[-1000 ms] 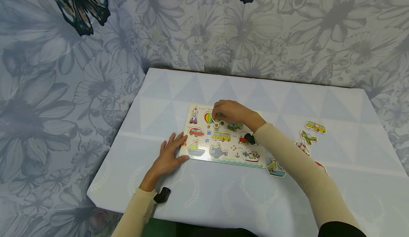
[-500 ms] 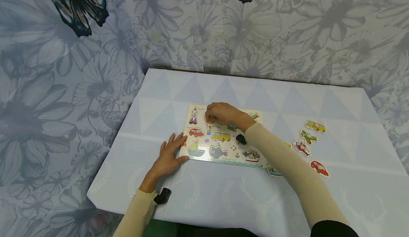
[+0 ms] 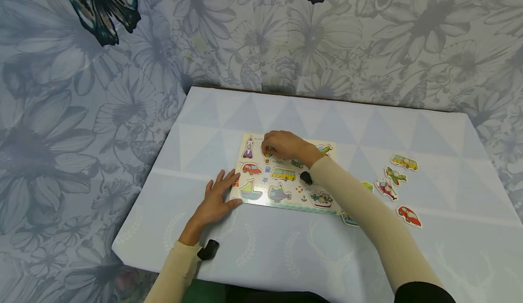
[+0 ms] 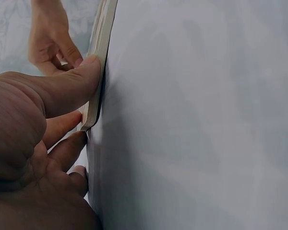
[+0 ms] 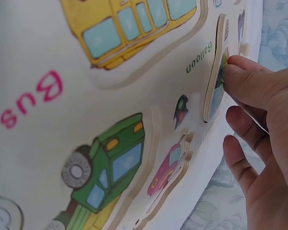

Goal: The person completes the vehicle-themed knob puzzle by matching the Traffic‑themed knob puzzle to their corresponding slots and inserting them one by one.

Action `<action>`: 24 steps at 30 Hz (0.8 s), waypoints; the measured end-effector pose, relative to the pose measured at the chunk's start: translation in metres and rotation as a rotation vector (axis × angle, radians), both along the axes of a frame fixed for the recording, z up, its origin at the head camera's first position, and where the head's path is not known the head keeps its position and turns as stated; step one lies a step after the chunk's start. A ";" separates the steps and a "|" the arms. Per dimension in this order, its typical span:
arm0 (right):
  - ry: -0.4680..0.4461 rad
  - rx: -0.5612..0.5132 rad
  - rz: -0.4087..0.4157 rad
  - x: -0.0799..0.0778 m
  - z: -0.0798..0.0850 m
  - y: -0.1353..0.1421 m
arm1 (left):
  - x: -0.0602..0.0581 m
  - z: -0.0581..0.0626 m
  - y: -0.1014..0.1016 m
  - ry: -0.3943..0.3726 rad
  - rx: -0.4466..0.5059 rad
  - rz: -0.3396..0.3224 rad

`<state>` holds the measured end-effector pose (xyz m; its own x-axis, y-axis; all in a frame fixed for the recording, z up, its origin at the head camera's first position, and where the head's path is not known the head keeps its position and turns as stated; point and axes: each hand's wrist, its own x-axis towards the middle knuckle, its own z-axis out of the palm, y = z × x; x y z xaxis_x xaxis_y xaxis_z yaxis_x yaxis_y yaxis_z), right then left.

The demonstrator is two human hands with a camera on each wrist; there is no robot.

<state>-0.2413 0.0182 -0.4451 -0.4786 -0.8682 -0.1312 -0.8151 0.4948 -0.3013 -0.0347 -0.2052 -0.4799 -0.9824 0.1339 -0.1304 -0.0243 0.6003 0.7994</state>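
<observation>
A wooden peg-less puzzle board [image 3: 297, 203] with vehicle pictures lies on the table. At its top row my right hand [image 3: 288, 145] pinches the hot-air balloon puzzle piece [image 5: 215, 91] between thumb and forefinger, over the balloon's place. In the right wrist view the piece stands slightly proud of the board; my other fingers are loosely bent and apart from it. My left hand [image 3: 216, 198] lies at the board's left edge with fingers spread. The left wrist view has the thumb [image 4: 74, 86] on the board's edge and other fingertips at its corner.
Right of the board lie loose pieces: a yellow bus [image 3: 404, 162], a green airplane [image 3: 395, 176], a helicopter [image 3: 386, 188] and a red car [image 3: 409, 217]. A sailboat piece [image 3: 349, 220] and a green piece [image 3: 367, 186] are partly hidden by the right sleeve.
My right hand has shifted left with the balloon piece onto the balloon picture, then stayed nearly still. My left hand has not moved.
</observation>
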 end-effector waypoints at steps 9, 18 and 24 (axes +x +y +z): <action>0.005 -0.023 -0.011 0.002 -0.001 -0.001 | 0.000 -0.002 -0.001 0.025 -0.005 -0.006; -0.004 -0.044 -0.029 0.004 -0.005 0.003 | 0.000 -0.001 0.001 0.015 0.006 -0.008; -0.009 -0.043 -0.027 0.004 -0.005 0.005 | 0.000 0.000 0.001 0.024 0.010 -0.010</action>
